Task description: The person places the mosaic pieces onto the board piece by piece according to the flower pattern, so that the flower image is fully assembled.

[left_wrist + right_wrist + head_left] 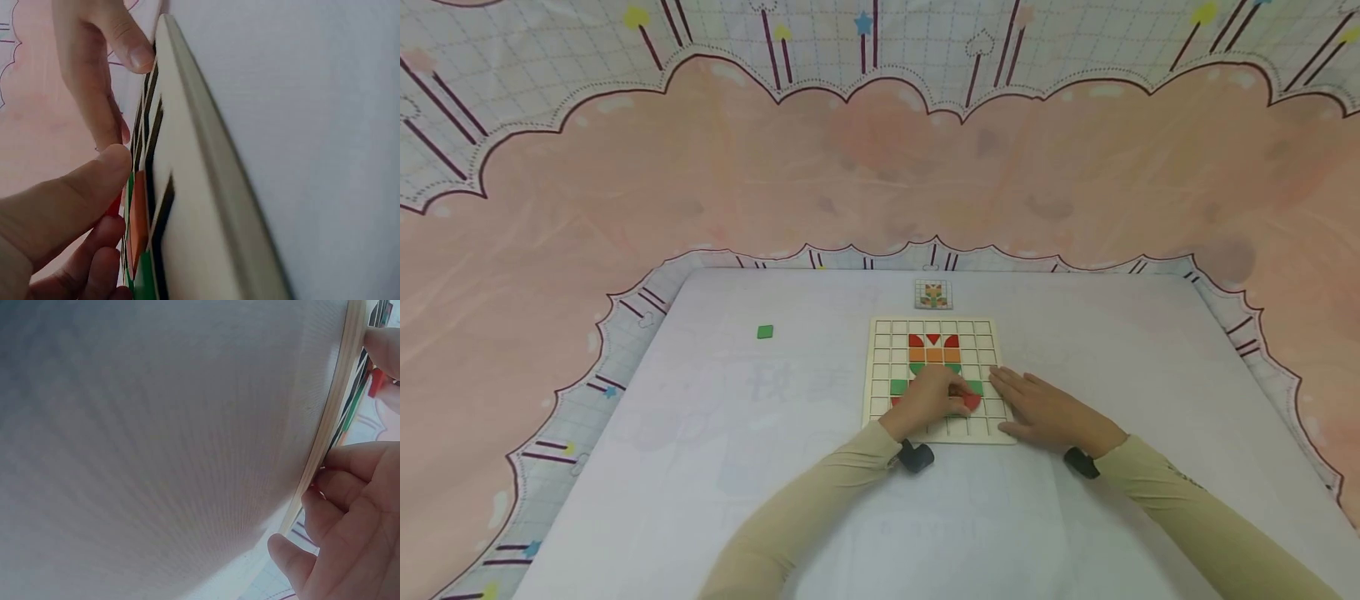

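My left hand [927,398] is over the lower middle of a square wooden grid board [880,333], pinching a small red piece [114,205] between thumb and fingers. In the head view a red piece [972,402] shows right at its fingertips. Red, orange and green pieces lie in the grid cells, including an orange row [934,355] and a green square [898,387]; the left hand hides some of them. At the board's right edge rests my right hand [1051,413], its fingers extended over the border. The right wrist view shows its fingertips against the pale wooden side [331,406].
Beyond the board lies a small card [933,294] printed with a coloured pattern on a grid. A single green square piece [765,332] sits on the white table [700,417] to the left. Patterned cloth [880,183] surrounds the table's far side.
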### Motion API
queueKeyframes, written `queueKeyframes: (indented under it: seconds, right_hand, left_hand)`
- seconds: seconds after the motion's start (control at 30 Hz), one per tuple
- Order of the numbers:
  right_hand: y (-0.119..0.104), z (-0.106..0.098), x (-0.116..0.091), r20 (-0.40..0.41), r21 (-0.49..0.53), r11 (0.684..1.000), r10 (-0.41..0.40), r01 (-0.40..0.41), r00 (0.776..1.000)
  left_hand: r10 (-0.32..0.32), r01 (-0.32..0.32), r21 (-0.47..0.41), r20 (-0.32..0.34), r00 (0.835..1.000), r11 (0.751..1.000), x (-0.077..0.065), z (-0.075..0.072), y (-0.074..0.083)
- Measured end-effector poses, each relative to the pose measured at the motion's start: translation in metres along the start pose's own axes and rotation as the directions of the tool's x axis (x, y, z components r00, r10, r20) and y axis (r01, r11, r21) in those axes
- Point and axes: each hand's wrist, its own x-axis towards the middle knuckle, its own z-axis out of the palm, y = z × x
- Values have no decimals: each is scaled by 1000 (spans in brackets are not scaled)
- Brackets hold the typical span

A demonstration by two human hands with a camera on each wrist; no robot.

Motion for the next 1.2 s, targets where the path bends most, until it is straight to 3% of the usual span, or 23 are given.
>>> queueKeyframes:
  seconds: [0.17,0.53,0.9,1.07,1.2]
  right_hand:
    - [-1,-2,0,10,0,1000,14,-14,1000]
    - [-2,-5,0,-4,0,1000,3,-3,1000]
    - [-3,-3,1,13,10,1000,11,-11,1000]
    - [-3,-2,1,17,12,1000,15,-15,1000]
    - [-3,-1,1,24,16,999,30,-30,999]
  left_hand:
    - [54,-54,37,8,999,998,1,3,3]
    - [72,-72,38,-18,997,997,0,1,4]
    - [35,-34,34,-25,999,999,-2,2,-1]
    - [-31,31,-42,9,999,999,-6,-12,-6]
    - [-20,21,-86,6,1000,996,-9,-32,-19]
